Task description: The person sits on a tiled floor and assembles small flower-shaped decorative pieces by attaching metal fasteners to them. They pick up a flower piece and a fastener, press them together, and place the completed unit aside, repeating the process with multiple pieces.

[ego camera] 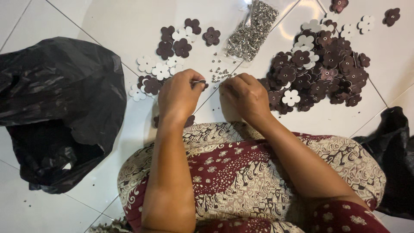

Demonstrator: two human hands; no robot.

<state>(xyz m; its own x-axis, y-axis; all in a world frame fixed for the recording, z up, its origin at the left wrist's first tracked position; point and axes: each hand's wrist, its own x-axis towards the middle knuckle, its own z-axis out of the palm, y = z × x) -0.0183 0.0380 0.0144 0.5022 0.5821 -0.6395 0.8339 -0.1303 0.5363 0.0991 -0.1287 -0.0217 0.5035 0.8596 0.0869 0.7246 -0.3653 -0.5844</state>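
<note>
Seen from above, a person sits on a white tiled floor [108, 26]. The left hand [179, 95] has its grip pinched on a small dark flower-shaped cutout [199, 84], held just above the floor near the middle of the view. The right hand [243, 96] is curled just beside it (whether its grip holds anything cannot be told). Tiny silver rivets [220, 74] lie scattered beyond the fingers, near a clear bag of silver rivets [252, 30]. A heap of dark brown and white flower cutouts [319, 69] lies toward the right edge, a crumpled black plastic bag [56, 108] at the left.
</note>
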